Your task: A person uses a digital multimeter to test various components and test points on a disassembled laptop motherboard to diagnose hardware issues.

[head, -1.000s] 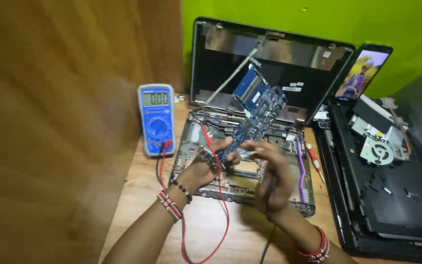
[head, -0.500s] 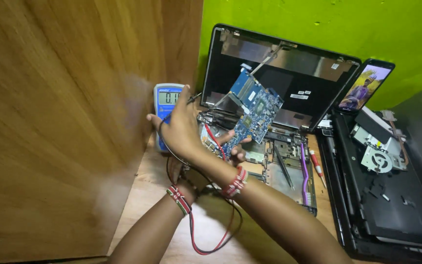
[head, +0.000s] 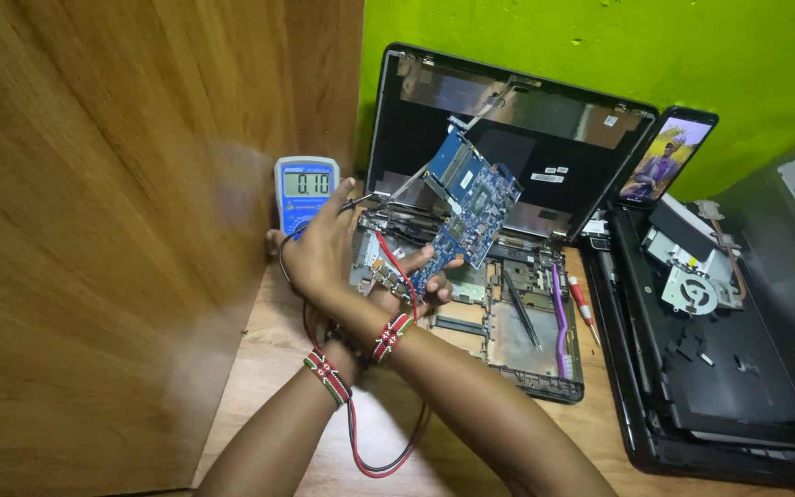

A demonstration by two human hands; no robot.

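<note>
The wooden panel [head: 121,239] filled the left of the view, standing close beside the work. Against the green wall [head: 600,55] leaned the opened laptop lid [head: 517,138], and below it lay the stripped laptop base [head: 517,340] on the wooden surface [head: 259,368]. A second dark laptop shell [head: 729,387] lay to the right with a loose cooling fan [head: 697,293] on it, and a phone [head: 669,156] stood propped beside the lid.

The blue circuit board [head: 471,207] was held tilted in the air above the base, its lower end gripped by the left hand [head: 411,290], whose fingers [head: 434,276] were curled around the board's edge. The right hand [head: 324,248] crossed over the left wrist and reached toward the blue meter [head: 305,193] at the foot of the panel; its fingers were spread loosely near the meter, and whether they touched it or pinched a lead could not be told.

To handle this well, the board was best kept steady by its edges, and the red and black leads [head: 388,456] looping under the wrists needed slack so they would not tug. The crossed arms and the close panel left little room. A purple tool [head: 558,304] and a red screwdriver [head: 583,304] lay by the base.
</note>
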